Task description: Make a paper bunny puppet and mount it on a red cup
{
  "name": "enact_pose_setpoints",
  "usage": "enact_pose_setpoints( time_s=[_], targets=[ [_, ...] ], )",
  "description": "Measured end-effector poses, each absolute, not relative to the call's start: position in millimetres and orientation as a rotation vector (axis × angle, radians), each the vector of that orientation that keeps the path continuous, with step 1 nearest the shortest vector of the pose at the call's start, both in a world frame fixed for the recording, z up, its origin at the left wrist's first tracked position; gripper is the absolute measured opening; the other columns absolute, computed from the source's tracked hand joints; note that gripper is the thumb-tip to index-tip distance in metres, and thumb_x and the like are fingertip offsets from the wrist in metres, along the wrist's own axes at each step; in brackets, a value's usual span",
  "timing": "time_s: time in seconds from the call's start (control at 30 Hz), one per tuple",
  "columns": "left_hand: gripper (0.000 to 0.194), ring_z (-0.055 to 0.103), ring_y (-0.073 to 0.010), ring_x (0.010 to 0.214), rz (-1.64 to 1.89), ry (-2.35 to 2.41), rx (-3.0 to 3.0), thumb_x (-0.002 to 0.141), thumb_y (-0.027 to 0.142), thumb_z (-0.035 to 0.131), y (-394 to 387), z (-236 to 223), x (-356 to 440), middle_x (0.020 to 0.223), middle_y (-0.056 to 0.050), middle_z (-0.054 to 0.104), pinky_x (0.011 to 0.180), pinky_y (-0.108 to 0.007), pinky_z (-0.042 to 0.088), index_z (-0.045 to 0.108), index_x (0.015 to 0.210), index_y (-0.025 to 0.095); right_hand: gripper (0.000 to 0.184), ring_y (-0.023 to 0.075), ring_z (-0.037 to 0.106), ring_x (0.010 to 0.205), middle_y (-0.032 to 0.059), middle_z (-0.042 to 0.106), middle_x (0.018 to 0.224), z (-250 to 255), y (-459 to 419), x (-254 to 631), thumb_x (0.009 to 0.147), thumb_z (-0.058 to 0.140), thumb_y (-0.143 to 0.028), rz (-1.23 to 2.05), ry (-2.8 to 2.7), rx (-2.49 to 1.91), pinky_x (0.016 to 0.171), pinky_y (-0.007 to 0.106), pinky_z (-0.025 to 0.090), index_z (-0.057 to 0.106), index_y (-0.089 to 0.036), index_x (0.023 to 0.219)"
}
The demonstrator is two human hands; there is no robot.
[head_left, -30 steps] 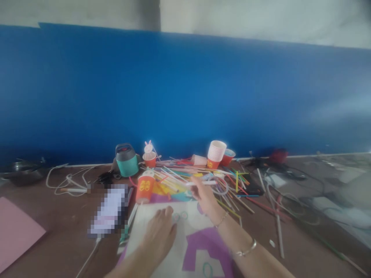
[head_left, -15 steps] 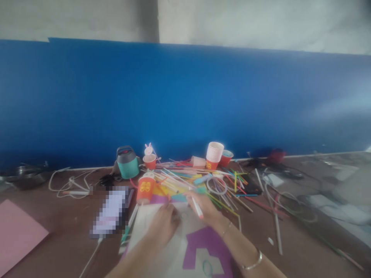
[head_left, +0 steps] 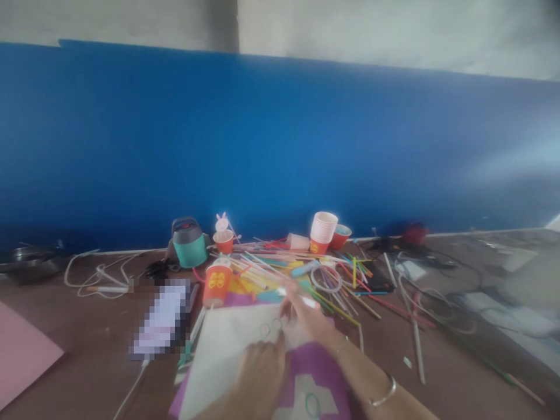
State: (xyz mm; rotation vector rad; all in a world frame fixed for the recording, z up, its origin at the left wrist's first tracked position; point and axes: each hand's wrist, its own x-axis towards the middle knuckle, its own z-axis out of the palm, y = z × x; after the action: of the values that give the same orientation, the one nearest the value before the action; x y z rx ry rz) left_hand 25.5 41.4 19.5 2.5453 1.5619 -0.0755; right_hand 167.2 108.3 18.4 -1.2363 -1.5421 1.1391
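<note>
My right hand (head_left: 308, 321) grips a white marker (head_left: 300, 298) with a pinkish-red end, its fingers close to the sheet's far edge. The white paper (head_left: 219, 350) lies flat in front of me, bearing two small drawn circles (head_left: 270, 328), one reddish and one greenish. My left hand (head_left: 265, 367) rests on this sheet just below the circles, index finger stretched out, the other fingers partly bent and blurred. Purple paper (head_left: 324, 364) shows beneath and to the right. On it is a pale cut piece (head_left: 312, 388) with a green oval.
Straws (head_left: 262, 271) in many colours spread behind the sheet. A red paper cup (head_left: 217, 286), a stack of cups (head_left: 324, 230) and a teal container (head_left: 190, 248) stand there. Leftward lie a blurred-out phone (head_left: 161, 318) and pink paper (head_left: 26, 356); a blue panel (head_left: 280, 140) rises behind.
My left hand has drawn back toward me, uncovering the two circles. The marker in my right hand has tipped to a flatter angle, and the view has shifted slightly.
</note>
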Motion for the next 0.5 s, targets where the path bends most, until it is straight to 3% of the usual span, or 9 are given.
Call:
enact_pose_setpoints(
  time_s=[0.2, 0.33, 0.5],
  targets=[
    [0.044, 0.069, -0.0269, 0.080, -0.186, 1.626, 2.517, 0.093, 0.018, 0.043, 38, 17, 30, 0.083, -0.016, 0.071, 0.067, -0.034, 0.050, 0.048, 0.136, 0.009, 0.028, 0.0117, 0.042, 0.046, -0.0043, 0.046, 0.048, 5, 118, 169, 0.081, 0.049, -0.042, 1.291, -1.448, -1.234, 0.046, 0.024, 0.036, 0.056, -0.020, 0.065],
    [0.044, 0.069, -0.0266, 0.077, -0.138, 1.629, 2.532, 0.093, 0.021, 0.043, 39, 15, 29, 0.082, -0.016, 0.072, 0.066, -0.033, 0.050, 0.048, 0.135, 0.008, 0.009, 0.0103, 0.041, 0.043, -0.0074, 0.044, 0.045, -5, 121, 167, 0.069, 0.054, -0.024, 1.262, -1.477, -1.272, 0.044, 0.022, 0.032, 0.047, -0.022, 0.064],
    [0.043, 0.070, -0.0266, 0.078, -0.131, 1.628, 2.508, 0.093, 0.022, 0.043, 39, 16, 29, 0.084, -0.017, 0.072, 0.066, -0.033, 0.050, 0.049, 0.133, 0.006, 0.019, 0.0100, 0.038, 0.045, -0.0075, 0.039, 0.046, -6, 120, 164, 0.068, 0.055, -0.025, 1.174, -1.493, -1.290, 0.044, 0.022, 0.031, 0.040, -0.023, 0.057]
  ],
)
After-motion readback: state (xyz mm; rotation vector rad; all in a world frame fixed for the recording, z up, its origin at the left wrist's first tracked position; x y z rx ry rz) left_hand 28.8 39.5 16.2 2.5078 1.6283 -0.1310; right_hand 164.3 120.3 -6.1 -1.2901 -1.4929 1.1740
